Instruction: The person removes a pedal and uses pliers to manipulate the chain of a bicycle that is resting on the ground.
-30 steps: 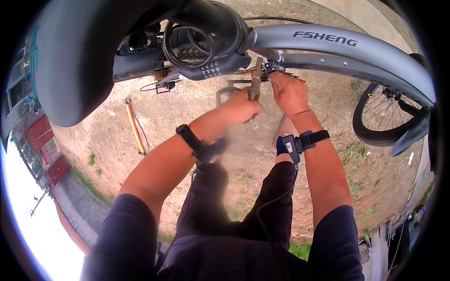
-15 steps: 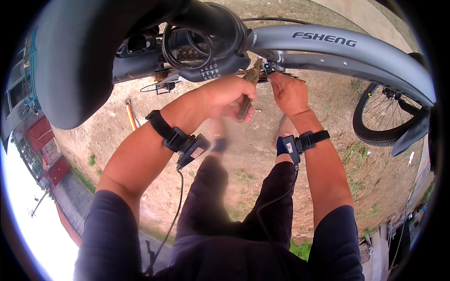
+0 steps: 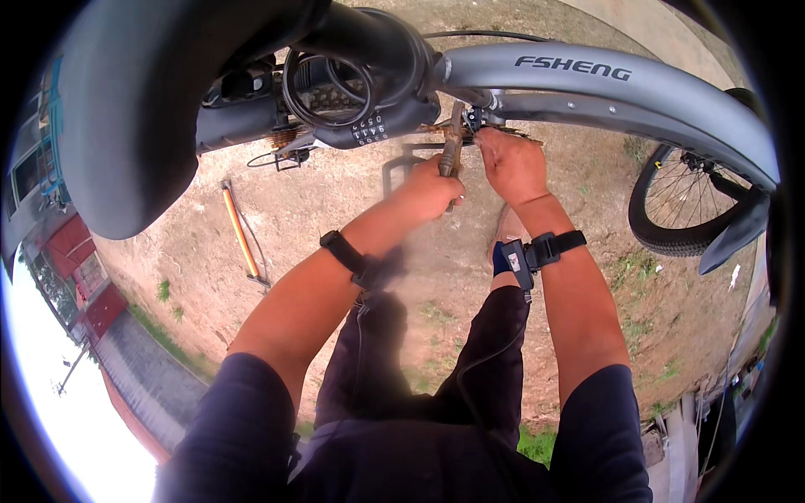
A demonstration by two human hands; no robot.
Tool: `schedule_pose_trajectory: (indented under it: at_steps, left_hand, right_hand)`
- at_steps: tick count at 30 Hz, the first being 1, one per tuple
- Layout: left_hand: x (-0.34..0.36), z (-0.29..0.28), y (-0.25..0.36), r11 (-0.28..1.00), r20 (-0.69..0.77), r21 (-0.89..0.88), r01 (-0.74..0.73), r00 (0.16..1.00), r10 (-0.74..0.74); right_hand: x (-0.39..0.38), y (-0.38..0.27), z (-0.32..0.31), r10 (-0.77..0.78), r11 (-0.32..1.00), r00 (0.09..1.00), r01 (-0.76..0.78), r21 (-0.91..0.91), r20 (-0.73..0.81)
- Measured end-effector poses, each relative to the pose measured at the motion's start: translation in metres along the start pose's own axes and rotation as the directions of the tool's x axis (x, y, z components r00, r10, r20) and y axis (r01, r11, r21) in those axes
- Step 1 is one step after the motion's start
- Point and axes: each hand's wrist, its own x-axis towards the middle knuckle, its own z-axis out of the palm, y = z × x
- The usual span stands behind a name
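My left hand (image 3: 438, 186) is closed round a rusty metal hand tool (image 3: 450, 152), held upright against or just beside the small black fitting (image 3: 473, 118) under the bicycle frame. My right hand (image 3: 513, 168) is closed, thumb and fingertips pinched at that fitting; what lies between them is too small to make out. Above both hands are the silver-grey frame (image 3: 570, 52) and a black coiled cable lock (image 3: 348, 126). Left of them sit the rusty sprockets (image 3: 285, 138), partly hidden.
A black saddle (image 3: 126, 142) looms at the upper left. The wheel (image 3: 662, 239) stands at the right. An orange hand pump (image 3: 239, 230) lies on the dirt ground (image 3: 587, 335). My legs and feet are below my arms; a paved strip and red structure (image 3: 75, 251) show at the left edge.
Half a second ago my left hand had the tool tilted, with the wrist farther left; now it holds it more upright, much as a second ago. My right hand stays almost still.
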Motion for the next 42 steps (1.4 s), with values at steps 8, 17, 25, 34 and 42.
schedule_pose_trajectory:
  at_steps: [8,17,25,34,42]
  left_hand:
    - [-0.022,-0.039,0.079,0.939,0.220,-0.026,0.342,0.919,-0.328]
    - [-0.021,-0.011,-0.023,0.994,-0.087,-0.037,0.105,0.990,-0.107]
    - [-0.035,0.042,-0.117,0.828,-0.093,0.554,0.094,0.994,-0.050]
    - [-0.027,0.051,-0.091,0.831,-0.213,0.500,-0.243,0.896,0.390]
    - [0.008,0.006,0.037,0.925,-0.369,-0.314,-0.215,0.925,0.090]
  right_hand:
    - [-0.003,0.001,-0.004,-0.002,0.999,0.999,0.004,0.041,-0.046]
    - [-0.007,0.003,0.003,0.028,1.000,0.999,-0.028,-0.014,-0.020]
    - [-0.006,-0.012,-0.009,0.101,0.995,0.992,-0.103,0.015,0.078]
    - [-0.002,-0.031,-0.028,0.278,0.907,0.943,-0.320,0.272,0.182]
    - [0.001,-0.036,-0.029,0.350,0.806,0.902,-0.427,0.411,0.251]
